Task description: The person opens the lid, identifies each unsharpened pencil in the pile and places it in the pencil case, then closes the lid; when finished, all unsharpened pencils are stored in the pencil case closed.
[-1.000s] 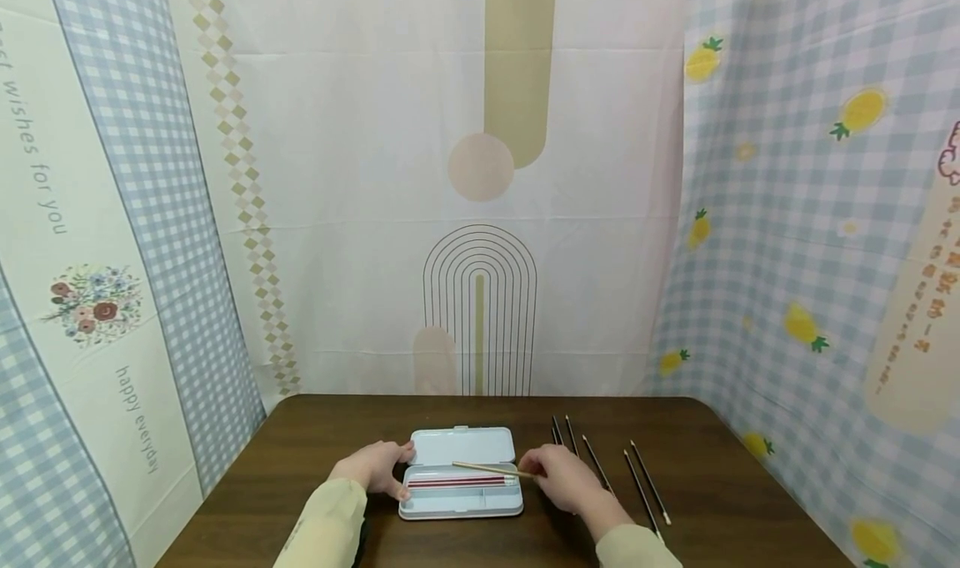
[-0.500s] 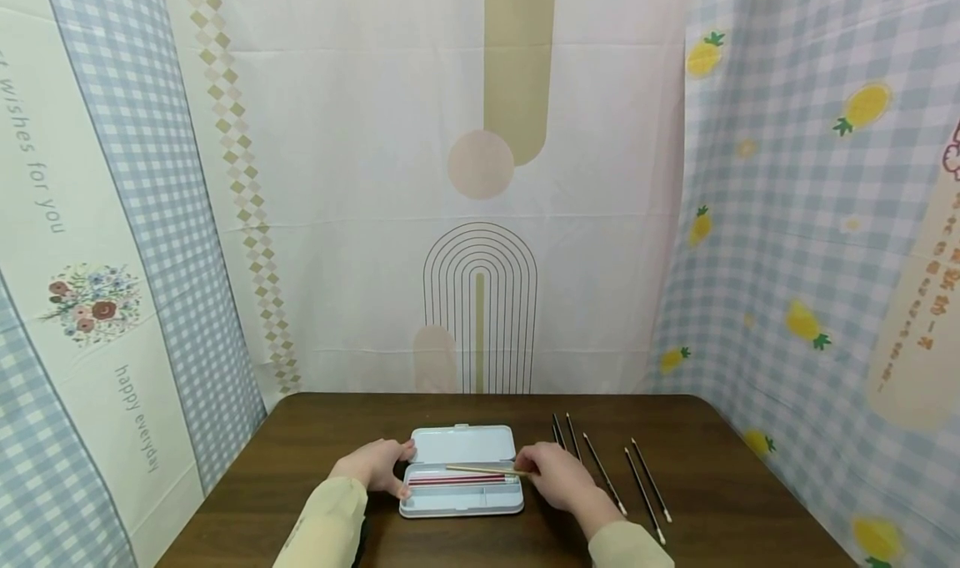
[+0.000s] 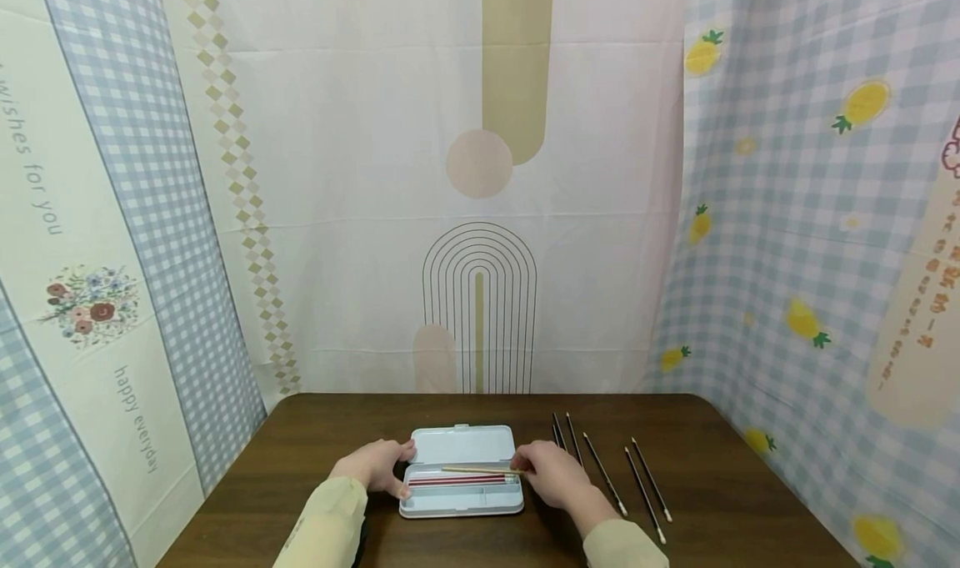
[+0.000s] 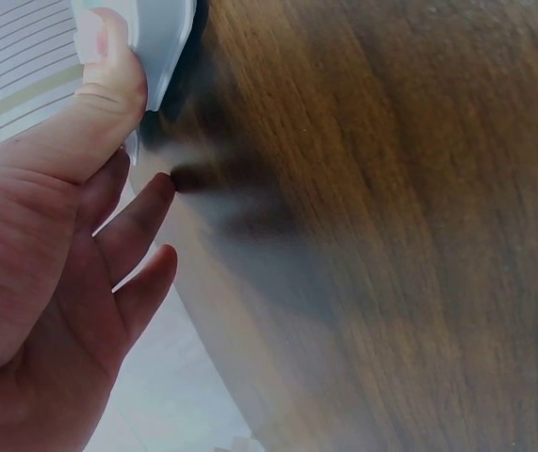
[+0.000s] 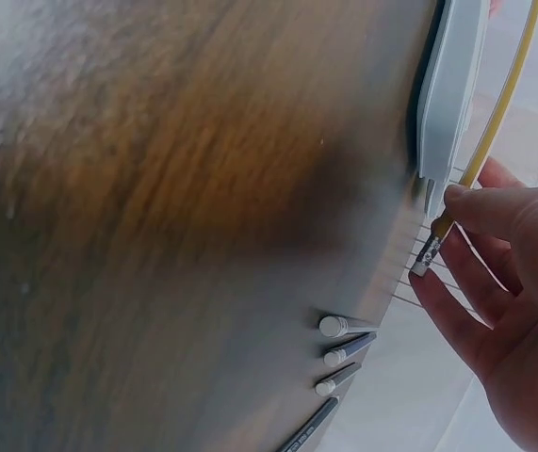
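Note:
A pale pencil case [image 3: 442, 504] lies on the table with its lid [image 3: 462, 445] folded back. Several red-striped pencils [image 3: 450, 482] lie side by side in it. My left hand [image 3: 372, 465] holds the case's left end, its thumb on the rim of the case [image 4: 167, 47] in the left wrist view. With thumb and fingers, my right hand [image 3: 555, 474] pinches a yellow pencil [image 3: 476, 469] near its eraser end. That pencil [image 5: 504, 104] extends leftward over the case's back part, behind the red ones. Whether it touches the case cannot be told.
Several black pencils [image 3: 603, 473] with white ends lie spread on the brown table [image 3: 712, 468], right of the right hand. The white ends of some black pencils [image 5: 334, 327] show in the right wrist view. Patterned curtains [image 3: 600, 218] hang behind and at both sides.
My right hand has moved slightly left and lowered the yellow pencil, which now lies more level along the case. The left hand stays at the case's left end.

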Available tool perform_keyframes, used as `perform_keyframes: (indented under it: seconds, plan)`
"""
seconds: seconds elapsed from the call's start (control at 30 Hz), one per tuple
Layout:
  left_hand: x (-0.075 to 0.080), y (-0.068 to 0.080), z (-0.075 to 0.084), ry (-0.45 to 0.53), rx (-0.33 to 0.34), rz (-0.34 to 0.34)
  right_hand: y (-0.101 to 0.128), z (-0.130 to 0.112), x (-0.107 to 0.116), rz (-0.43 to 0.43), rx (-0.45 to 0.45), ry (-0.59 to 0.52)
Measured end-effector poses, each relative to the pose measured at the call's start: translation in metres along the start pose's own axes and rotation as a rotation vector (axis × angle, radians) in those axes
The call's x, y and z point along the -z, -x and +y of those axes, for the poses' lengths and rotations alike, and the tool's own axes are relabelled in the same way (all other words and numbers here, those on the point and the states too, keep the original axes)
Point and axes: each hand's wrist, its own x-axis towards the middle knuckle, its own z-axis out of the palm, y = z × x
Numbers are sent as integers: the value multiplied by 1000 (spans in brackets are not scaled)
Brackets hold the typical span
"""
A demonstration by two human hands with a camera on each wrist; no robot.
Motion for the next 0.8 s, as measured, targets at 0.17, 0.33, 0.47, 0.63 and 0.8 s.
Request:
perform_keyframes:
  seconds: [0.17, 0.33, 0.47, 0.63, 0.8]
  plan:
    - [22, 20, 31, 58, 57, -9, -2, -2, -2, 9, -10, 15]
    - [28, 28, 40, 34, 53, 5, -6, -6, -4, 21, -9, 30]
    - [27, 27, 39, 31, 53, 5, -8, -9, -7, 29, 0, 43]
    - [28, 28, 40, 41, 50, 6, -12, -12, -9, 24, -6, 55]
    - [30, 29, 41, 40, 49, 8, -16, -15, -13, 17, -14, 66]
